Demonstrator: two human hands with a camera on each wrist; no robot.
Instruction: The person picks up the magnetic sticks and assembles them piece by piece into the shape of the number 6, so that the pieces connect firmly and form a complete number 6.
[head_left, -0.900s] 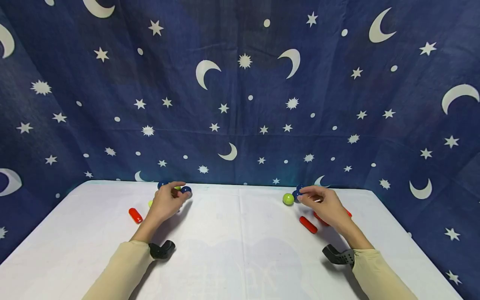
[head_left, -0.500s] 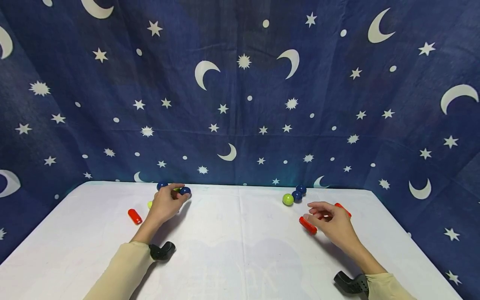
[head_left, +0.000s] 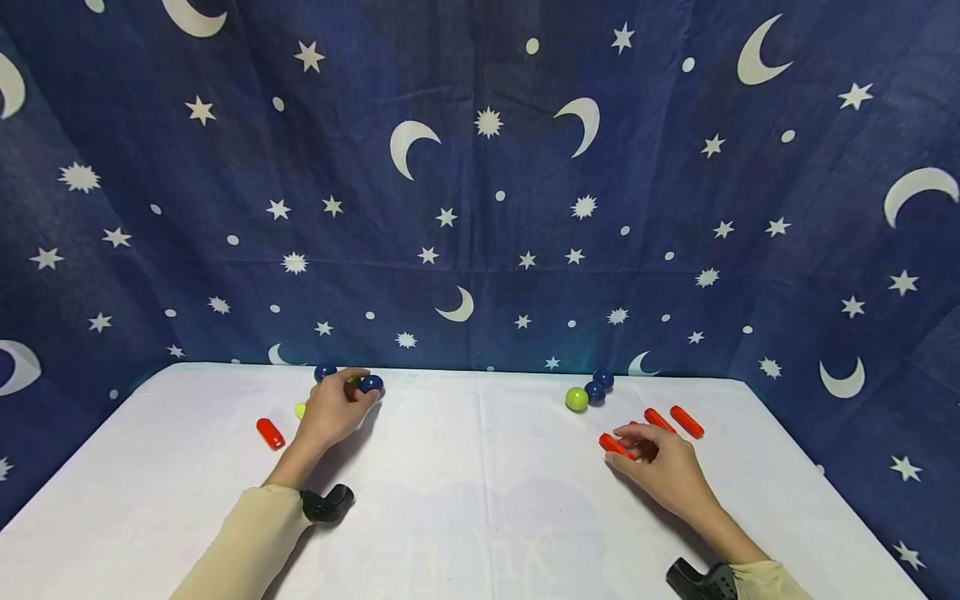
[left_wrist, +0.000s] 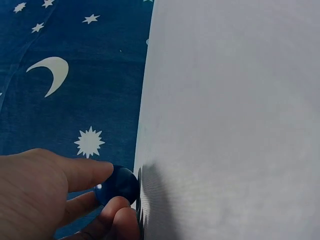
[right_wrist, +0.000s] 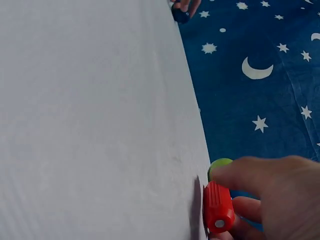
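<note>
Head view: left hand [head_left: 335, 408] pinches blue ball [head_left: 372, 384] near far edge of table [head_left: 450, 500]; right hand [head_left: 666, 468] pinches red cylinder [head_left: 617, 447] on the right side, resting or lifted unclear. 2 more red cylinders [head_left: 687, 422] lie just beyond; green ball [head_left: 577, 399] and 2 blue balls [head_left: 595, 392] cluster farther back.

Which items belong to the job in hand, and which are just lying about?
Apparently in the job:
blue ball, in the left grip
red cylinder, in the right grip

Seemingly lying about:
lime ball
paired blue balls
far-left blue ball
yellowish piece
left red cylinder
two rightmost red cylinders
</note>
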